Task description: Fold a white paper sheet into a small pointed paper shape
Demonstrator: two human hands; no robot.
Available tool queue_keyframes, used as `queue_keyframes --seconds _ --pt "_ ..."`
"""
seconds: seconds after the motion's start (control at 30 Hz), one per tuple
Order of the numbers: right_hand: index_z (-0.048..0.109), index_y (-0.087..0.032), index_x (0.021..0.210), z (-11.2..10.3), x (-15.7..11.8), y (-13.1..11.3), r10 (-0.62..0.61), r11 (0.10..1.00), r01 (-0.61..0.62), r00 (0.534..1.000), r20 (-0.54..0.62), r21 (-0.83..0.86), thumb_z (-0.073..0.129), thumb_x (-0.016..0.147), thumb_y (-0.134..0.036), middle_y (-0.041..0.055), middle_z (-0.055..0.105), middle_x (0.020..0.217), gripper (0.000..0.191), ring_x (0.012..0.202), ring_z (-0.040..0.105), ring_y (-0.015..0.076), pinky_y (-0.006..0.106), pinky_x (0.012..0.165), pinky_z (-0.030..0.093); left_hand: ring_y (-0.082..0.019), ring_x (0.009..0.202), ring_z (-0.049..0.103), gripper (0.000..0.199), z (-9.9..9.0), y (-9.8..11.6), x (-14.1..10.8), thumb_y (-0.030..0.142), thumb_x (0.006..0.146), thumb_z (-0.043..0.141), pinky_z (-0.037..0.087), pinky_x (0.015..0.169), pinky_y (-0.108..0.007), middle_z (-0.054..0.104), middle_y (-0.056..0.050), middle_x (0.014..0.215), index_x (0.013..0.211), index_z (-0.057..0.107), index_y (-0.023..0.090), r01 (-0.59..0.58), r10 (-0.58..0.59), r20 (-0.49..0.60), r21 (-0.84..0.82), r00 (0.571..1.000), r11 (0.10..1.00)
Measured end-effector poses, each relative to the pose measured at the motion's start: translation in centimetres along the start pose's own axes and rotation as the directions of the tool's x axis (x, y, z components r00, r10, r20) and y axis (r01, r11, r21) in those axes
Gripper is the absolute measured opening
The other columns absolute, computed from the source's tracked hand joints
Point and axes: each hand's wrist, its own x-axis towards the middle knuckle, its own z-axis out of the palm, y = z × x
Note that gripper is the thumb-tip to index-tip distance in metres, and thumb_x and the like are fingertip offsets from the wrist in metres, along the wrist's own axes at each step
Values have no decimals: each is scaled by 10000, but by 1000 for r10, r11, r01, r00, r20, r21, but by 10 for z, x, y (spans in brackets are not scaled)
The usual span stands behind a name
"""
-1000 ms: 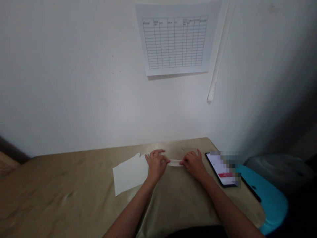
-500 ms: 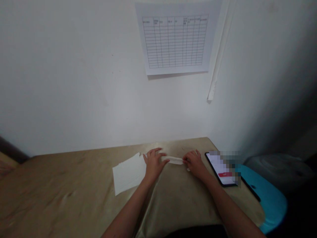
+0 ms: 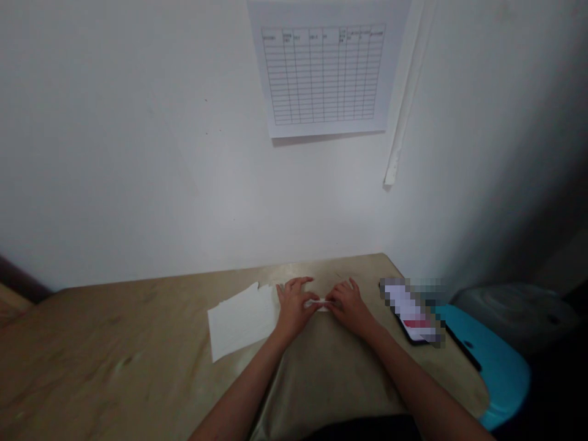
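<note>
A narrow white paper strip (image 3: 323,304) lies low over the tabletop, pinched between the fingers of both hands. My left hand (image 3: 294,305) grips its left end with thumb and forefinger, the other fingers spread forward. At the right end, my right hand (image 3: 349,306) is closed on the strip, thumb tip close to the left one. Most of the strip is hidden under the fingers. Just left of my left hand, a white paper sheet (image 3: 241,321) with a ragged, torn upper edge lies flat.
The hands work over a brownish covered table (image 3: 138,355) against a white wall. To the right lies a phone (image 3: 416,334) with a lit, partly blurred screen. Beyond the table's right edge is a blue stool (image 3: 500,361). A printed table sheet (image 3: 326,79) hangs on the wall.
My two hands have come closer together along the strip, so less of it shows between them. The torn sheet stays in place.
</note>
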Motion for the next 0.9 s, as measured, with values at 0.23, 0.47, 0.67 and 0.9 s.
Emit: queue_keyframes --seconds 0.23,0.47,0.67,0.9 --pt "636 -218 885 2 0 -1 -44 997 46 998 41 -66 568 946 -297 25 674 953 121 1036 589 209 600 1173 153 -321 1329 399 66 2 1 0 348 779 801 43 1128 -752 591 12 1385 844 791 354 -4 3 55 23 999 1000" --pt "642 -221 870 5 0 0 -31 994 34 999 32 -102 554 956 -305 24 684 926 149 1026 598 211 614 1180 126 -300 1332 413 45 -1 2 2 303 807 770 26 1117 -772 580 -12 1354 846 776 326 -79 76 102 23 992 997" --pt "650 -218 906 0 -1 -2 -8 996 11 999 41 -90 536 932 -180 32 689 959 123 1052 597 207 590 1182 149 -293 1297 452 40 -2 1 4 292 787 783 30 1133 -752 603 -27 1305 825 772 296 18 -18 58 2 998 1000" --pt "640 -210 835 -5 0 3 55 991 -54 998 1 -125 603 905 -205 21 697 903 79 1008 611 206 582 1180 147 -292 1254 474 153 -5 -3 7 368 760 801 62 1142 -729 647 -16 1240 667 748 259 158 -158 2 -7 987 987"
